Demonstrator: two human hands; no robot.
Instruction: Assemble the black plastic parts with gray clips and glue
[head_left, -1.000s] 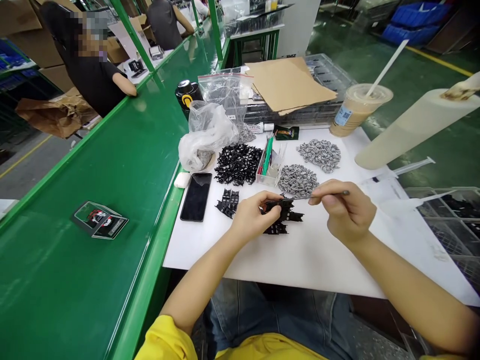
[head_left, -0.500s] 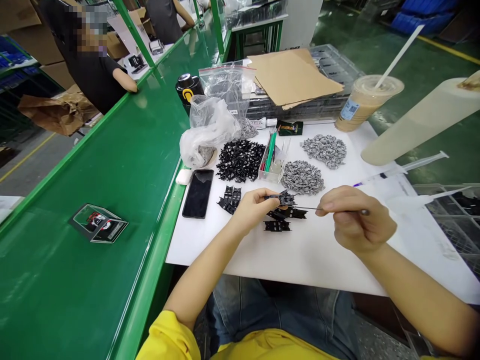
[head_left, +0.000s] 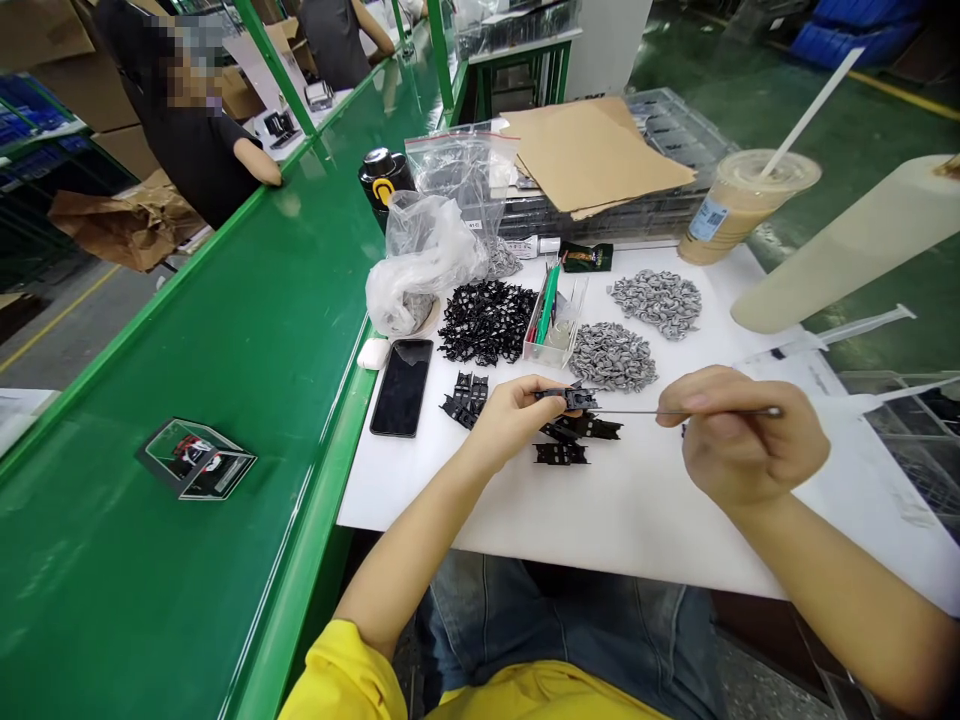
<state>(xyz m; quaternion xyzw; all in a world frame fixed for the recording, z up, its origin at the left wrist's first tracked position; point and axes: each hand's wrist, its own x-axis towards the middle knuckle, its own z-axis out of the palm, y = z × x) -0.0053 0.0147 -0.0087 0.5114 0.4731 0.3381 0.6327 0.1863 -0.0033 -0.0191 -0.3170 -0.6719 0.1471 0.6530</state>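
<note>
My left hand (head_left: 514,420) pinches a small black plastic part (head_left: 574,398) between thumb and fingers, and the part sticks out past my fingertips to the right. My right hand (head_left: 742,435) grips a thin metal pick (head_left: 675,411), held level, and its tip reaches the right end of the part; I cannot tell if they touch. Just below my left hand, more black parts (head_left: 561,453) lie on the white board (head_left: 600,530). Left of that hand sits a small cluster of black parts (head_left: 465,398), then a phone (head_left: 401,387) and a white earbud case (head_left: 373,354). Ahead of my hands are a heap of black pieces (head_left: 487,322), a clear box of tools (head_left: 553,322) and two heaps of grey pieces (head_left: 611,357). Beyond them stand plastic bags (head_left: 420,265) and a drink cup (head_left: 739,205). Far to the left, a co-worker (head_left: 191,130) stands across the green bench (head_left: 187,400).
</note>
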